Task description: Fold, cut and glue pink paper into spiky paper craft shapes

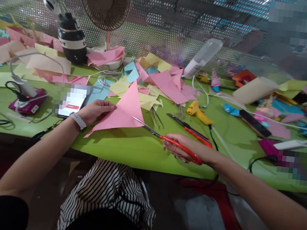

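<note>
The pink triangular paper sheet (129, 108), at the green table's (137, 154) near side, is pinched in the left hand's (98, 110) grip. The right hand (177, 138) grasps red-handled metal scissors (184, 148), blades at its lower right; its outline seems mostly formed, that corner uncut.

So the table (137, 152) has a bright green top, and it's pretty loaded. Yellow hot glue gun (200, 113) sits just beside a red-and-black box cutter (190, 130), with tweezers (157, 117) nearby. Phone (74, 100) and a purple power strip (28, 101) are over on the left, black bottle (72, 41) behind them, plus pink, yellow and blue paper scraps (171, 85) all along the back.
</note>
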Demonstrator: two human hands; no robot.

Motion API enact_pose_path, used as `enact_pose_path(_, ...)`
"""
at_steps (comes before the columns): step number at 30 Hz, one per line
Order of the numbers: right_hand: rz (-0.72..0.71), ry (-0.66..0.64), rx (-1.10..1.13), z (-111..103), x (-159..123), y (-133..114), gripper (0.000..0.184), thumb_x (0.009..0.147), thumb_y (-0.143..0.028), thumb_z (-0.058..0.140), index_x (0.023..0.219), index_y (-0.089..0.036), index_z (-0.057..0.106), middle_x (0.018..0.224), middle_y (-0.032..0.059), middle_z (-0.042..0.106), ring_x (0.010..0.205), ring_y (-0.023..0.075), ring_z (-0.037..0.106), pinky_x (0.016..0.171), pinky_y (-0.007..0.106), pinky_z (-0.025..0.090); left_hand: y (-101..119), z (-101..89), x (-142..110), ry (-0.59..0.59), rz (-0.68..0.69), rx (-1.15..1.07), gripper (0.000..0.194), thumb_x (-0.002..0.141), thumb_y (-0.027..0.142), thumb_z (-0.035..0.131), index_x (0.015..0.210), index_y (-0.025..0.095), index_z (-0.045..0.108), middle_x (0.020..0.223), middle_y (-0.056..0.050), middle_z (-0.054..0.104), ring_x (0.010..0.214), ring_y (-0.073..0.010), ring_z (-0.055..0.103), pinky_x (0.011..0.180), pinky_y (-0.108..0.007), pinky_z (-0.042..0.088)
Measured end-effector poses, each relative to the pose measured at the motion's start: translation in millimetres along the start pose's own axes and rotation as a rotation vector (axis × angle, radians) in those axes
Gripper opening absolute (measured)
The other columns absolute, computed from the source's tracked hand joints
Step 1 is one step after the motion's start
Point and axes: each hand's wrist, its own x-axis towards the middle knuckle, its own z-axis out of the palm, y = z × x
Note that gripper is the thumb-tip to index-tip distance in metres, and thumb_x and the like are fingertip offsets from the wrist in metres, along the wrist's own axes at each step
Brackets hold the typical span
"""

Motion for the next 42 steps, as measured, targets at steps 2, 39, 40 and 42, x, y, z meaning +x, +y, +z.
enact_pose_path(2,0.032,-0.014,0.024,-1,0,1,0.050,0.076,-0.066,0.066,0.081,-0.020,0.048,0.052,-0.0075,0.043,0.036,0.0057,0.039,0.034,0.019,0.032,0,0.0,0,-0.016,0.002,-0.003,0.014,0.086,0.026,0.072,0.081,0.013,0.070,0.054,0.002,0.053,0.039,-0.0032,0.038,0.036,-0.017,0.021)
enact_pose_path(39,0.025,0.032,0.032,12,7,-5,0.051,0.075,-0.067,0.065,0.079,-0.019,0.048,0.053,-0.0078,0.045,0.035,0.0054,0.040,0.033,0.020,0.034,0,2.8,-3,-0.099,0.045,0.010,0.015,0.086,0.025,0.070,0.077,0.013,0.069,0.054,0.002,0.049,0.043,-0.0046,0.038,0.039,-0.020,0.020)
enact_pose_path(40,0.018,0.039,0.011,12,6,-6,0.051,0.075,-0.067,0.065,0.079,-0.019,0.048,0.054,-0.0076,0.045,0.036,0.0056,0.041,0.034,0.020,0.035,-1,2.4,-2,-0.098,0.046,0.007,0.014,0.086,0.025,0.070,0.078,0.013,0.069,0.054,0.002,0.049,0.043,-0.0047,0.038,0.039,-0.019,0.021)
enact_pose_path(42,-0.001,0.043,-0.028,13,5,-9,0.052,0.074,-0.068,0.065,0.081,-0.019,0.048,0.055,-0.0073,0.045,0.038,0.0063,0.042,0.035,0.021,0.037,-1,2.2,-2,-0.104,0.055,0.001,0.014,0.086,0.025,0.070,0.079,0.013,0.069,0.055,0.002,0.050,0.043,-0.0046,0.039,0.039,-0.019,0.021)
